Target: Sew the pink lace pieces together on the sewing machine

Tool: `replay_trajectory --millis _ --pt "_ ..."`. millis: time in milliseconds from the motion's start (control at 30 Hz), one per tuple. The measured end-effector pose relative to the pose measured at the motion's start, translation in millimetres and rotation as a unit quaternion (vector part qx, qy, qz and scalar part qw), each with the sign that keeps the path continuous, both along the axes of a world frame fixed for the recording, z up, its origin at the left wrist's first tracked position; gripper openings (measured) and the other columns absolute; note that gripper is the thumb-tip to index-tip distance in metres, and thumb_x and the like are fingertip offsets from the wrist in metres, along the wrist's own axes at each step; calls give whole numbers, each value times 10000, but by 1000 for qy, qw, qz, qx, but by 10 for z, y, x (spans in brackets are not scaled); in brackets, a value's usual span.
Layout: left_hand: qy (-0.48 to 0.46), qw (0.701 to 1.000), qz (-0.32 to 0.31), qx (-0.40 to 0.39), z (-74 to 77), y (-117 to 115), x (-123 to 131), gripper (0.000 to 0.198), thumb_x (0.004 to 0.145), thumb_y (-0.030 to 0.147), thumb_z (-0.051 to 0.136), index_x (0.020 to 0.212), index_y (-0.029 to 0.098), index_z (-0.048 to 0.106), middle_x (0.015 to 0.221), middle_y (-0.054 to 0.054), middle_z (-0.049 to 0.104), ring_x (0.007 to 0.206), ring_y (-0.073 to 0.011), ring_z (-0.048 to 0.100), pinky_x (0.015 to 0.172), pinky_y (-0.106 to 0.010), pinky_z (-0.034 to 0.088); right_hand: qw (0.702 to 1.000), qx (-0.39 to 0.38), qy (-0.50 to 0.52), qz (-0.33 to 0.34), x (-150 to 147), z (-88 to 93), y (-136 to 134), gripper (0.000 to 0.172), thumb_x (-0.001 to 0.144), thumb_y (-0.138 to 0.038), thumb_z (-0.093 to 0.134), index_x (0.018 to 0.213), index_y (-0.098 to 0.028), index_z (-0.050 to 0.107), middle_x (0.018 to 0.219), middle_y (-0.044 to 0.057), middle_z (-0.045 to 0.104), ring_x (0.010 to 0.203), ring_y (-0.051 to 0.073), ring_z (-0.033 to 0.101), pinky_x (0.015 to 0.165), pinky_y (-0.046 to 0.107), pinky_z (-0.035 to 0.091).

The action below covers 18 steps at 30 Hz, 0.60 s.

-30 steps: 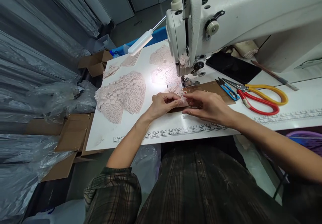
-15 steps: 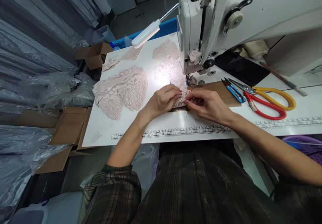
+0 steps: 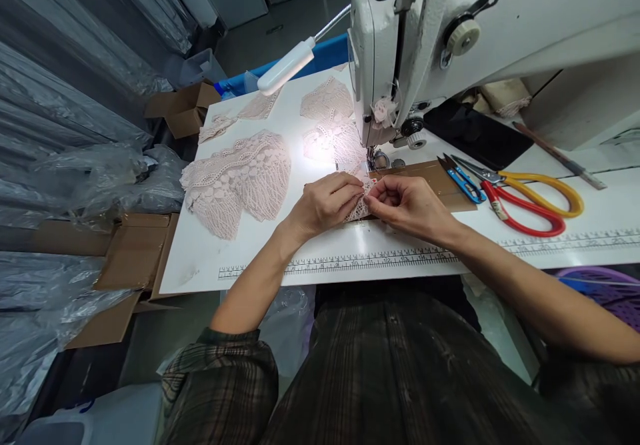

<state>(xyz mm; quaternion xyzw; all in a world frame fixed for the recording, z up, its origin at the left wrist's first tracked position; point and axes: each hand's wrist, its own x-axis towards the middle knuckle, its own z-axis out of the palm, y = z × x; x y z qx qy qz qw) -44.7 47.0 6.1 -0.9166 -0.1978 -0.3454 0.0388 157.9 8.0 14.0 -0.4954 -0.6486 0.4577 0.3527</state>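
Both my hands pinch a piece of pale pink lace just in front of the sewing machine's presser foot. My left hand is closed on the lace's left side, fingers bent over it. From the right, my right hand grips the lace edge between thumb and forefinger. The fingertips of the two hands almost meet. Behind them the lace runs back beside the needle of the white sewing machine, where the lamp lights it brightly. The fingers hide part of the held lace.
Lace pieces lie on the white table at left. To the right are blue thread snips, scissors with red and yellow handles, and a black tablet-like panel. A white lamp hangs over the table. Cardboard boxes stand left.
The view has shifted slightly. My fingers have moved a little on the lace, the left hand flatter over it; both hands keep their hold in front of the presser foot.
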Motion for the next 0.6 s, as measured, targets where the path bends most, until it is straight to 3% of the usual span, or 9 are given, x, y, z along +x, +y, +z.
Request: replay_trajectory --millis 233,400,500,600 --pt "-4 1000 24 3 -25 -35 39 89 957 179 584 951 178 673 950 -66 731 864 -154 688 742 -294 584 998 63 4 16 -30 -27 -5 172 791 -316 613 713 -169 569 591 -34 513 535 67 411 540 239 341" --pt "17 990 134 38 19 -77 41 165 951 252 615 855 212 744 693 -29 636 641 -138 569 537 -256 397 993 107 -59 6 -20 -12 -52 209 854 -364 590 804 -164 622 584 -28 536 507 76 411 539 247 347" --pt "-7 981 180 -71 65 -182 44 173 948 266 621 931 234 791 600 0 645 549 -115 559 477 -240 332 981 138 -136 -3 161 12 -68 269 891 -399 549 944 -164 670 671 16 621 533 106 475 560 268 391" --pt "-111 945 179 -250 122 -293 60 178 931 271 645 1007 233 802 617 8 718 488 -106 580 454 -232 405 939 189 -276 -82 497 19 -55 326 913 -410 514 1055 -171 683 885 87 692 652 166 571 619 314 441"
